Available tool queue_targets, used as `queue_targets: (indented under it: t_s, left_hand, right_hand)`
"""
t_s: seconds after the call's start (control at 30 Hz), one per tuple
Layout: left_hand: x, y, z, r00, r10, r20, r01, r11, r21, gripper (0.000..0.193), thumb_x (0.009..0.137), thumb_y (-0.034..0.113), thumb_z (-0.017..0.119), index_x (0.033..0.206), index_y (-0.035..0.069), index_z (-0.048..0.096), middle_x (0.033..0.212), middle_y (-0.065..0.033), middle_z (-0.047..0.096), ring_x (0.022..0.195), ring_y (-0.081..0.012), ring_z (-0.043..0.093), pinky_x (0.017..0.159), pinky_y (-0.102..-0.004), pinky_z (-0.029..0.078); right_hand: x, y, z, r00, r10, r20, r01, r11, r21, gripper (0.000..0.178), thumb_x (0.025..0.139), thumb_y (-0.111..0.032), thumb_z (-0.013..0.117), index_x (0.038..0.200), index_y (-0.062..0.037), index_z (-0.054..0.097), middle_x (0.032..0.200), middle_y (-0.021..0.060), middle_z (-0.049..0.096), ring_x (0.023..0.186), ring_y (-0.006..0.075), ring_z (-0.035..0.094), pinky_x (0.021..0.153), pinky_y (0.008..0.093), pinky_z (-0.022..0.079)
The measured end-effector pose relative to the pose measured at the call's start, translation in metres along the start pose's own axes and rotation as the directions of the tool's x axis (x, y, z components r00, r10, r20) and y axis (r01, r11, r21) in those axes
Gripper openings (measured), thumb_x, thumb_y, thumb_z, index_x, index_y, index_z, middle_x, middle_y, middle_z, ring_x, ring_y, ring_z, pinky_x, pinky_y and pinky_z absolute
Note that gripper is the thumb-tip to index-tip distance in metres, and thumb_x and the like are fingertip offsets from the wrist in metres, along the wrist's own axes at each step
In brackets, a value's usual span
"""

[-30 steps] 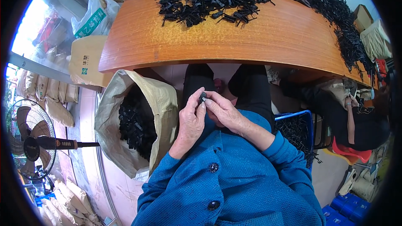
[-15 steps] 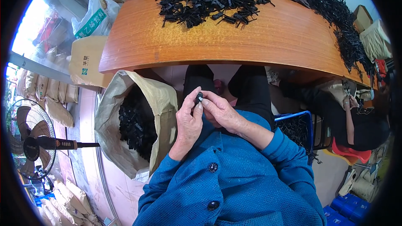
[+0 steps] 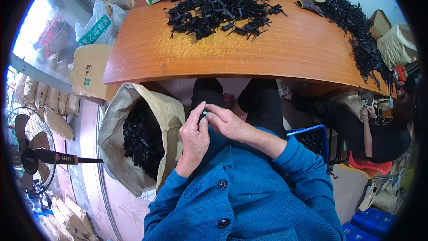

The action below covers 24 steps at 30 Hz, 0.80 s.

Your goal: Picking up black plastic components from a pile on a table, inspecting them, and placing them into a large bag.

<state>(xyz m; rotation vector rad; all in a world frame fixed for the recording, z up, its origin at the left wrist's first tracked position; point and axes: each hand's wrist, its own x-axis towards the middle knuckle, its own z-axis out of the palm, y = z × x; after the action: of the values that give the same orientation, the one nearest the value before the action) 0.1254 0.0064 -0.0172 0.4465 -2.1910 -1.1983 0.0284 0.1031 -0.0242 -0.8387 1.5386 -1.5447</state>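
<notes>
Both the left hand and the right hand close narrowly on one small black piece, pinched between thumbs and fingertips in front of the person's lap. The piece lies within the fingers themselves, at the meeting point of the two hands; neither is nearer, as both appear to touch it. A pale spot shows on it. Its long axis cannot be determined, since the fingers cover most of the body.

Just beside the left hand, on the person's left, stands an open sack with black parts inside; the left hand is the nearer of the two to its mouth. On the right, past the right forearm, sits a blue crate. Ahead, beyond the knees, is the wooden table, bearing a loose heap of black pieces, well apart from both hands.
</notes>
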Motion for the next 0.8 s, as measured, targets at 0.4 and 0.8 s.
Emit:
queue_targets:
  t_s: [0.4, 0.8]
  left_hand:
    - [0.023, -0.043, -0.152, 0.897, -0.351, -0.268, 0.406, 0.894, 0.187, 0.039, 0.088, 0.005, 0.054, 0.128, 0.004, 0.050, 0.088, -0.0101, 0.062, 0.078, -0.0164, 0.062, 0.067, -0.0286, 0.050]
    - [0.024, 0.009, -0.085, 0.999, 0.002, -0.037, -0.002, 1.000, 0.015, 0.037, 0.088, 0.015, 0.059, 0.120, -0.001, 0.053, 0.121, -0.0177, 0.053, 0.109, -0.0288, 0.053, 0.086, -0.0341, 0.046]
  right_hand:
    - [0.118, -0.011, -0.169, 0.803, -0.383, -0.457, -0.286, 0.425, -0.859, 0.028, 0.086, -0.023, 0.060, 0.108, -0.0078, 0.056, 0.088, 0.0177, 0.066, 0.081, 0.0355, 0.064, 0.070, 0.0414, 0.052]
    - [0.142, -0.024, -0.189, 0.856, -0.380, -0.351, -0.288, 0.213, -0.934, 0.025, 0.086, -0.022, 0.060, 0.107, -0.0098, 0.056, 0.083, 0.0178, 0.066, 0.081, 0.0351, 0.065, 0.068, 0.0461, 0.050]
